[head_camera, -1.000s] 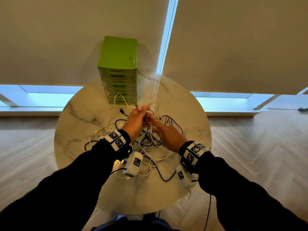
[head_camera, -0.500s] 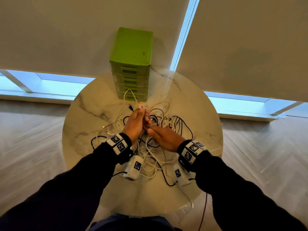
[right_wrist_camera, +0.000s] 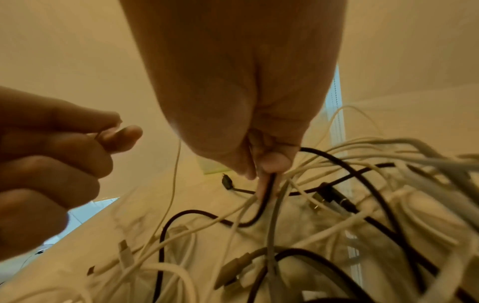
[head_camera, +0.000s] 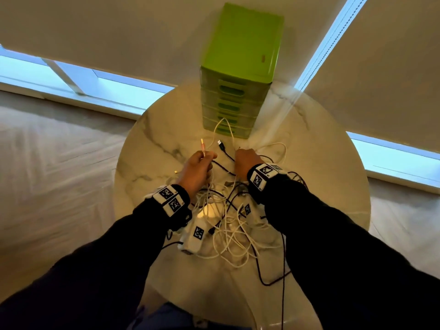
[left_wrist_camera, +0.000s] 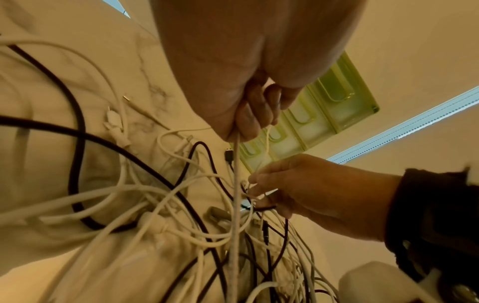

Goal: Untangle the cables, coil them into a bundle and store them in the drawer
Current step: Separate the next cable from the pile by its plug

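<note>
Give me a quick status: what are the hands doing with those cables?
Left hand grips one white cable. Right hand pinches strands in the tangle. Cables still knotted, none coiled. Drawers all shut.

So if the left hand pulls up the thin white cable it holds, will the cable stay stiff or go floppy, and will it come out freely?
Probably floppy: the thin white cable hangs limp below the left hand. It likely will not come free, since it runs down into the cable tangle. Other loops may lift with it.
</note>
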`<state>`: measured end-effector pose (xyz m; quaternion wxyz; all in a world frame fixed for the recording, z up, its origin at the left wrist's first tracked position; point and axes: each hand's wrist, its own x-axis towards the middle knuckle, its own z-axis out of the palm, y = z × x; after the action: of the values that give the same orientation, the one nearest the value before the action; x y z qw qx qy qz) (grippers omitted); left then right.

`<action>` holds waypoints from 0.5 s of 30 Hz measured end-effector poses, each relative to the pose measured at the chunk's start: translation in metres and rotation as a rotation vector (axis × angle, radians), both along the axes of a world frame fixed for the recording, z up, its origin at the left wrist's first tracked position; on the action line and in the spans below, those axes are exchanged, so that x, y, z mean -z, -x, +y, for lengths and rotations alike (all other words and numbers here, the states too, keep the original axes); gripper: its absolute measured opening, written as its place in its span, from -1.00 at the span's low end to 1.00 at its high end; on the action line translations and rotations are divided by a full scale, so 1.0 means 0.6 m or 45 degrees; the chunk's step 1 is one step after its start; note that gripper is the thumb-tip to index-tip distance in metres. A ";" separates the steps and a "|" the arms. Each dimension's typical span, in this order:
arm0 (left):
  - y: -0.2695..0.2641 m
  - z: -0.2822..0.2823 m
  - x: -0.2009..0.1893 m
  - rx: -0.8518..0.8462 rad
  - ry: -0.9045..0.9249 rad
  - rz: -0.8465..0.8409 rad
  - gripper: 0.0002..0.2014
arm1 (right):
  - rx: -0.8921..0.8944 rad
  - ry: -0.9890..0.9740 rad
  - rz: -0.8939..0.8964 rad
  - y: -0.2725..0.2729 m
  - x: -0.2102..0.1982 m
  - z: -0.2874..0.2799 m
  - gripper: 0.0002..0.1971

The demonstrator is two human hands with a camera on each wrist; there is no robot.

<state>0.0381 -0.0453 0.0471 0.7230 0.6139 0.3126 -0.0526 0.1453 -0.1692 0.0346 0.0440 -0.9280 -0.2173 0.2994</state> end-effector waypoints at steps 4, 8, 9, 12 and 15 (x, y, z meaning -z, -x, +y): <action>0.004 0.002 0.010 0.004 0.010 0.048 -0.81 | 0.028 0.089 -0.036 -0.001 0.012 -0.003 -0.63; 0.009 0.003 0.019 0.006 0.000 0.056 -0.79 | -0.006 0.146 -0.080 0.006 0.015 -0.014 -0.68; 0.010 0.004 0.021 0.010 0.004 0.051 -0.79 | -0.034 0.160 -0.089 0.009 0.015 -0.016 -0.68; 0.013 0.007 0.021 0.024 0.023 0.041 -0.80 | -0.183 0.223 -0.106 0.017 0.015 -0.020 -0.67; 0.017 0.012 0.020 0.071 -0.077 0.014 -0.68 | -0.339 0.213 -0.193 0.016 0.002 -0.030 -0.67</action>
<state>0.0277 -0.0382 0.0350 0.7007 0.6435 0.3009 -0.0666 0.1355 -0.1874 0.0335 -0.0898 -0.9114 -0.3153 0.2489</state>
